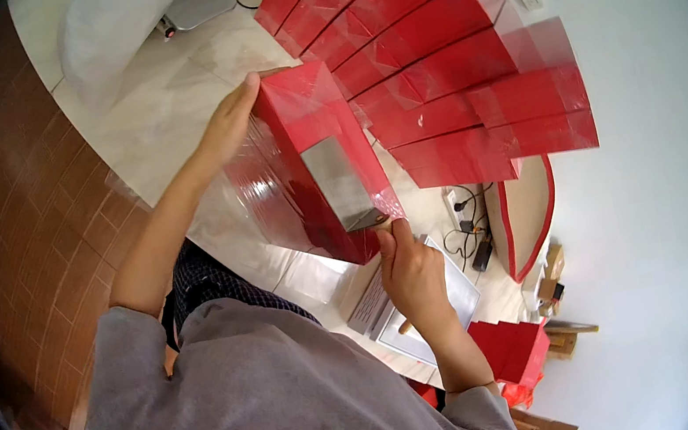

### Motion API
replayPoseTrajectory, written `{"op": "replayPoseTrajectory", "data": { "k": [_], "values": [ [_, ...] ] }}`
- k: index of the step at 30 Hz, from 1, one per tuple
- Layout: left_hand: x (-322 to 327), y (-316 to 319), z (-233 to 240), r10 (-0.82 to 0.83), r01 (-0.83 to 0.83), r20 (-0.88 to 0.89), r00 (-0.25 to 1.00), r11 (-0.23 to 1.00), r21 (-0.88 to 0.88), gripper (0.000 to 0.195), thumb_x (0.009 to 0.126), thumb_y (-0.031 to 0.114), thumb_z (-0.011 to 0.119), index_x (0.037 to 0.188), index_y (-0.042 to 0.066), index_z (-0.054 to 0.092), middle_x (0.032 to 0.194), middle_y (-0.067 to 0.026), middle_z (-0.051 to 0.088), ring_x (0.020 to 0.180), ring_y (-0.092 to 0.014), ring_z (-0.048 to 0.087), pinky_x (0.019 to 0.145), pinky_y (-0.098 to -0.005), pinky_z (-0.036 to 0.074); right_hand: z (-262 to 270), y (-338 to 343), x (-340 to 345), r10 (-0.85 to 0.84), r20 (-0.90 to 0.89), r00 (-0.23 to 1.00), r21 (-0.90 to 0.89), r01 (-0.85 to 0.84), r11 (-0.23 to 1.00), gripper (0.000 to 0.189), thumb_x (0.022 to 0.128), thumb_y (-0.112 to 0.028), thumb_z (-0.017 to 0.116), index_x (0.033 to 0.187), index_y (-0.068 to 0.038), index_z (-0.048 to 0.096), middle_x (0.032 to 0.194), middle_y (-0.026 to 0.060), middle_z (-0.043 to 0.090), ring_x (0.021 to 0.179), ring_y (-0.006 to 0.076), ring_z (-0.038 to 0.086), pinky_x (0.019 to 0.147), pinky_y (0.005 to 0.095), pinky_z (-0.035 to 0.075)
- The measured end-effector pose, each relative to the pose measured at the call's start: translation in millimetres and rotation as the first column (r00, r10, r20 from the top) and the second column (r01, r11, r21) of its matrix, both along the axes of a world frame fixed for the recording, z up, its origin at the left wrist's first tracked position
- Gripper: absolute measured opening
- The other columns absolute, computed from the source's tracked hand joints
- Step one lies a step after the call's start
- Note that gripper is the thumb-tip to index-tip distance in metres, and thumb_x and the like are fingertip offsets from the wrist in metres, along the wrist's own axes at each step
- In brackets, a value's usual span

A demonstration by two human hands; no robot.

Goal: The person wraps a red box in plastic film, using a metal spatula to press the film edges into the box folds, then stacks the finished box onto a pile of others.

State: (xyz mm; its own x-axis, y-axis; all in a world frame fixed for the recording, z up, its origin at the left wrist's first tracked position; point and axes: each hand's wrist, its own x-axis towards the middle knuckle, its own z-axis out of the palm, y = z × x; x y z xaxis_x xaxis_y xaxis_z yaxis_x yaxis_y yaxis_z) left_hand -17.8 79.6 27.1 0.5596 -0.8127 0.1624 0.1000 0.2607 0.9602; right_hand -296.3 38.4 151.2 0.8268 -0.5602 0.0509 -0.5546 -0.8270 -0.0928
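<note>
A red box (318, 112) wrapped in clear plastic film is tilted up in front of me. My left hand (233, 118) holds its upper left end, with the fingers partly hidden behind it. My right hand (415, 264) is closed at the box's lower right corner, on a flat metal tool (339, 179) whose grey rectangular plate lies against the box's face. A brown wooden piece (405, 326) shows below the right fist; whether it belongs to the tool cannot be told. Loose film (254, 195) hangs on the box's left side.
Several red film-wrapped boxes (411, 38) stand in a curved row behind. A white device (462, 291) is beyond my right hand, near a power strip (451, 205) with black cables. More red boxes (511, 350) stand lower right. White bulky material (116, 29) is at upper left on the pale table (155, 110).
</note>
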Motion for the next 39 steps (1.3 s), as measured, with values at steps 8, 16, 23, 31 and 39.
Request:
{"op": "replayPoseTrajectory", "data": {
  "k": [8,16,23,31,39],
  "values": [
    [-17,-6,-11,0.114,-0.127,-0.103,0.988,0.984,-0.124,0.059,0.107,0.046,0.024,0.126,0.002,0.058,0.122,-0.0099,0.062,0.118,-0.020,0.053,0.106,-0.0317,0.035,-2,-29,64,0.063,-0.094,0.994,-0.145,-0.076,0.986,0.021,0.099,-0.023,0.052,0.092,-0.003,0.048,0.055,0.0155,0.059,0.046,0.0339,0.061,0.042,0.0419,0.048],
    [-11,5,-4,0.034,-0.037,-0.068,0.997,0.999,-0.035,0.057,0.107,0.041,0.027,0.128,-0.005,0.052,0.123,-0.0114,0.061,0.117,-0.018,0.052,0.106,-0.0316,0.035,1,-50,128,0.132,-0.102,0.986,-0.146,-0.146,0.978,0.024,0.100,-0.025,0.049,0.091,-0.003,0.050,0.059,0.0194,0.061,0.054,0.0381,0.064,0.047,0.0469,0.050],
    [-7,-1,-11,0.035,-0.043,-0.092,0.995,0.995,-0.089,0.056,0.107,0.041,0.029,0.129,-0.006,0.052,0.119,-0.0104,0.062,0.114,-0.018,0.054,0.105,-0.0317,0.036,0,-61,148,0.149,0.030,0.988,-0.030,-0.148,0.988,0.030,0.102,-0.030,0.044,0.094,-0.002,0.054,0.067,0.0243,0.063,0.064,0.0439,0.064,0.058,0.0532,0.050],
    [5,-5,-9,0.128,-0.122,0.136,0.982,0.991,-0.049,0.052,0.107,0.038,0.030,0.126,0.000,0.059,0.119,-0.0140,0.065,0.112,-0.021,0.057,0.103,-0.0324,0.037,15,-38,70,0.072,0.010,0.997,0.261,-0.072,0.963,0.029,0.103,-0.028,0.037,0.112,-0.006,0.054,0.087,0.0222,0.064,0.072,0.0449,0.063,0.063,0.0553,0.048],
    [-8,3,-9,0.156,-0.156,0.016,0.988,0.988,0.015,0.050,0.107,0.038,0.031,0.123,0.002,0.060,0.113,-0.0155,0.066,0.107,-0.026,0.059,0.098,-0.0341,0.041,7,-17,43,0.034,-0.095,0.995,0.164,-0.018,0.986,0.025,0.101,-0.025,0.047,0.103,-0.001,0.051,0.068,0.0250,0.062,0.061,0.0449,0.062,0.054,0.0527,0.049]
  ]
}}
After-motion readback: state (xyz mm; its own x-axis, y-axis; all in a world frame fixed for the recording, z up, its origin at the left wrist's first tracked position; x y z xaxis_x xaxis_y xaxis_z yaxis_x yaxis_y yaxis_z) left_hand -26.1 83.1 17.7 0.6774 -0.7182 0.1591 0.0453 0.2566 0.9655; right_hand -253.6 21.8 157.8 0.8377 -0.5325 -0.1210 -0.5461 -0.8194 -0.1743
